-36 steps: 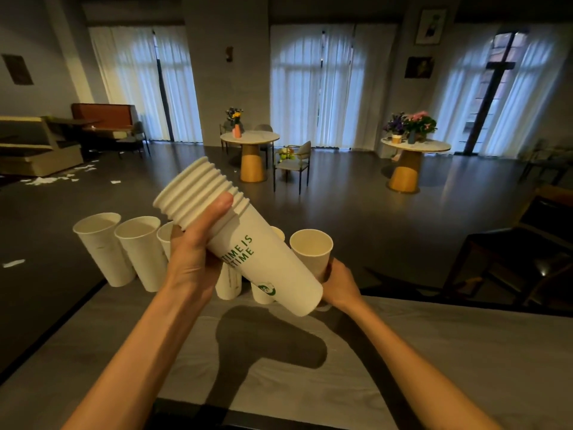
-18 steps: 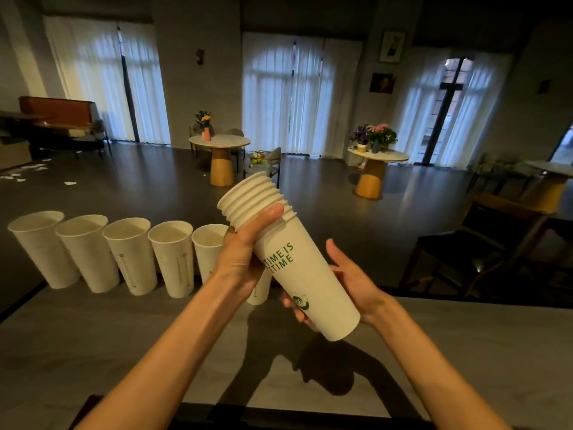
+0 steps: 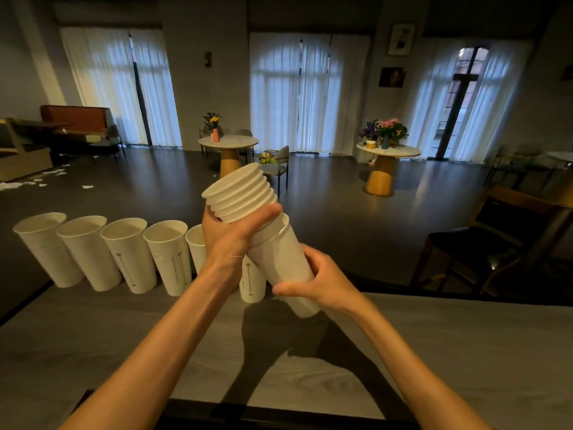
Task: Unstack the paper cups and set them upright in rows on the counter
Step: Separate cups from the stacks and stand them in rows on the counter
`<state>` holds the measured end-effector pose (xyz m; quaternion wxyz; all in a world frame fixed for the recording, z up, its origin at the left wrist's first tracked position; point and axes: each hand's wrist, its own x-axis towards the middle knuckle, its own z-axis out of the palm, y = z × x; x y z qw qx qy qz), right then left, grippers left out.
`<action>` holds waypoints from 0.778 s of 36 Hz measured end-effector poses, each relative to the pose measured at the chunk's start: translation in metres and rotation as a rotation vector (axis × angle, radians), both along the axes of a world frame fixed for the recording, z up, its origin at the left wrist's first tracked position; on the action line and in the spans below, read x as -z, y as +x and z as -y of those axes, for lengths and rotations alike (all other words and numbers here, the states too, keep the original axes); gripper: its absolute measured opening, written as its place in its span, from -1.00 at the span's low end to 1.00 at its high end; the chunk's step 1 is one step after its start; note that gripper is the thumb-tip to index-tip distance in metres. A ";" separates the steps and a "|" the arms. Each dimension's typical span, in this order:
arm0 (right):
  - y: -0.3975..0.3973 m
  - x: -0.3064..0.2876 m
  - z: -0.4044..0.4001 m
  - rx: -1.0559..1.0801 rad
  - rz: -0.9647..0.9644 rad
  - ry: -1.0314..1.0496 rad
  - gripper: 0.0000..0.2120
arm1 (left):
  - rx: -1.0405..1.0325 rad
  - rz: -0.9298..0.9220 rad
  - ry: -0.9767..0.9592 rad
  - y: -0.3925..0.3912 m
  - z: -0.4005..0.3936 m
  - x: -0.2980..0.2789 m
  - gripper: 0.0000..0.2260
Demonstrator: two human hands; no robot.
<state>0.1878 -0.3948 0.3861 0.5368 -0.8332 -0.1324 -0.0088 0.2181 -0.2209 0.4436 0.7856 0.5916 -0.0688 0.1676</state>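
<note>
A tilted stack of white paper cups (image 3: 242, 198) hangs in the air above the grey counter (image 3: 465, 352), rims pointing up and away. My left hand (image 3: 231, 240) grips the stack just below its several rims. Lower down, my right hand (image 3: 322, 282) wraps around the outermost cup (image 3: 283, 268), whose rim has slid a little way down off the stack. Along the counter's far edge stands a row of several upright white cups (image 3: 130, 252), running from the far left to behind my left wrist.
The counter's far edge drops to a dark floor. A dark wooden chair (image 3: 496, 243) stands beyond the counter on the right. Two round tables (image 3: 228, 142) with flowers stand further back. Bare counter lies to the right of the cup row.
My right hand has closed around the outermost cup, which it only touched with spread fingers before. That cup has started sliding down off the stack, and its printed side has turned away.
</note>
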 end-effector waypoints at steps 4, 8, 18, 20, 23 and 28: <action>0.011 0.025 0.009 0.170 0.129 -0.189 -0.19 | -0.042 0.057 -0.057 0.003 -0.016 -0.012 -0.09; 0.021 0.058 0.022 0.317 0.102 -0.284 -0.20 | -0.070 0.116 -0.162 0.005 -0.041 -0.036 -0.33; 0.062 0.082 0.001 0.445 0.050 -0.083 -0.07 | 0.026 0.061 -0.263 0.002 -0.071 -0.042 -0.51; 0.066 0.082 0.001 0.457 0.054 -0.065 -0.06 | 0.044 0.065 -0.246 0.002 -0.074 -0.036 -0.61; 0.071 0.083 0.002 0.457 0.062 -0.039 -0.08 | 0.059 0.066 -0.238 0.001 -0.077 -0.030 -0.53; 0.079 0.089 0.001 0.463 -0.013 -0.065 -0.10 | 0.102 0.054 -0.183 -0.001 -0.067 -0.021 -0.45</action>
